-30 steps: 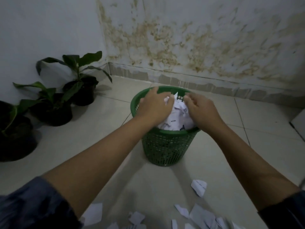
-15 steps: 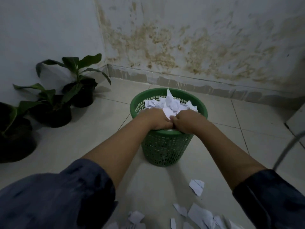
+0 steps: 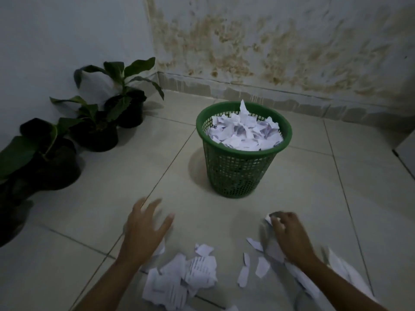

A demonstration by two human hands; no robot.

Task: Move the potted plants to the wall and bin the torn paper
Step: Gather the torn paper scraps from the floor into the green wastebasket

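Note:
A green mesh bin [image 3: 240, 173] stands on the tiled floor, filled to the rim with torn white paper [image 3: 244, 133]. More torn paper scraps [image 3: 186, 279] lie on the floor in front of me. My left hand [image 3: 143, 230] hovers over the floor with fingers spread, holding nothing. My right hand [image 3: 289, 234] is down on the floor with its fingers curled round a paper scrap [image 3: 269, 218]. Three potted plants in black pots line the left wall: the far one [image 3: 128, 102], the middle one [image 3: 94, 131] and the near one [image 3: 47, 162].
A stained wall with a tiled skirting [image 3: 269, 99] runs behind the bin. A pale object's edge [image 3: 406, 151] shows at the far right. Another dark pot [image 3: 11, 218] sits at the lower left edge.
Both hands have left the bin, where they pressed paper down, and have come back to the floor near the loose scraps. My right hand has closed on a scrap.

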